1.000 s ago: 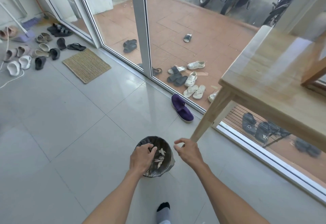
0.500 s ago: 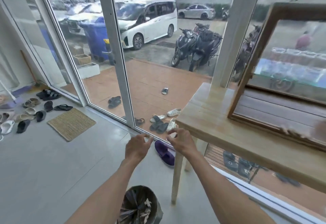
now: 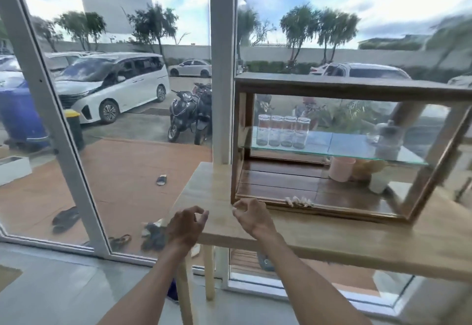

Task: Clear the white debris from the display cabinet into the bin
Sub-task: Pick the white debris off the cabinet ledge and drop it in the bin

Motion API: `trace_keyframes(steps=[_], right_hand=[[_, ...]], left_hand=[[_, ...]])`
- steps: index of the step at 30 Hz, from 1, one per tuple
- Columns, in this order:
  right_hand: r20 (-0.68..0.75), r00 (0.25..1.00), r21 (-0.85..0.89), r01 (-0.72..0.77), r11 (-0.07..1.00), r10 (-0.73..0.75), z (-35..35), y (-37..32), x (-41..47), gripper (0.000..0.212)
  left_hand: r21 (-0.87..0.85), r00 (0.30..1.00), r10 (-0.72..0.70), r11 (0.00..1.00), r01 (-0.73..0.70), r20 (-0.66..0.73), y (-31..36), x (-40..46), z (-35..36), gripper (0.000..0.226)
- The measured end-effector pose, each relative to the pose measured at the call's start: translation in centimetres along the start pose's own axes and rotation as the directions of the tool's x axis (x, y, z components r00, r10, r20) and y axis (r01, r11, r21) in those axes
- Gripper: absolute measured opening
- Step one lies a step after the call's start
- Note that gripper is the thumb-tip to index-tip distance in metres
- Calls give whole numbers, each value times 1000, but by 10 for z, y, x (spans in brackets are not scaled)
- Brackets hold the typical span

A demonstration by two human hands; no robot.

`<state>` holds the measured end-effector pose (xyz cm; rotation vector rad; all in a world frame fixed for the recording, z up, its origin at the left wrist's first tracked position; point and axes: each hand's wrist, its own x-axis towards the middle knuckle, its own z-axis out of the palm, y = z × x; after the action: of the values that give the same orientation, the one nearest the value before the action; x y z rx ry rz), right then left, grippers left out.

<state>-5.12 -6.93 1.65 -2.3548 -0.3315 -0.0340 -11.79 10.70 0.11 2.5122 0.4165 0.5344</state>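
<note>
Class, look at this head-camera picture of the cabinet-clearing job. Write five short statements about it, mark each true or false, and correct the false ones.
1. White debris lies on the front edge of the display cabinet floor. True.
2. The right hand is gripping that debris. False: it is left of the debris, near the cabinet's corner, apart from it.
3. Four glass jars stand in a row on the glass shelf. True.
4. The bin is on the table. False: no bin is in view.
5. The left hand holds a pink cup. False: the pink cup sits inside the cabinet.
</note>
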Motion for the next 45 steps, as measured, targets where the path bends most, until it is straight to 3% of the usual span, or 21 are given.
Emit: trace_keyframes(steps=[8,13,16,22,27,33,40,45], right_hand=[[-269,946,-7,-191,981,183,-76,76,-4,22],[-378,882,13,-300,954,283,-99,107,1,24],[-418,872,-55,-303,951,254,-104,117,6,25],[-402,883,-139,-320,937,242,-101,133,22,31],[-393,900,-259,-306,916,190,-95,146,32,35],[-403,897,-235,-293,927,181,-92,153,40,39],[-412,891,-213,-297,931,190,-96,159,38,28],[-413,888,-186,-301,935,204,-97,160,41,34]], left_hand=[[-121,990,122,986,-113,68,91,8,74,28],[-185,994,94,979,-82,54,138,12,112,32],[-212,996,75,975,-65,39,158,15,131,30],[-168,995,96,981,-98,-16,179,19,156,32],[-159,999,46,986,-44,3,189,23,171,34],[-162,1000,-3,987,7,25,204,30,183,38],[-124,1000,-20,992,21,7,214,30,187,35],[-110,1000,-13,994,12,-2,215,31,188,29]])
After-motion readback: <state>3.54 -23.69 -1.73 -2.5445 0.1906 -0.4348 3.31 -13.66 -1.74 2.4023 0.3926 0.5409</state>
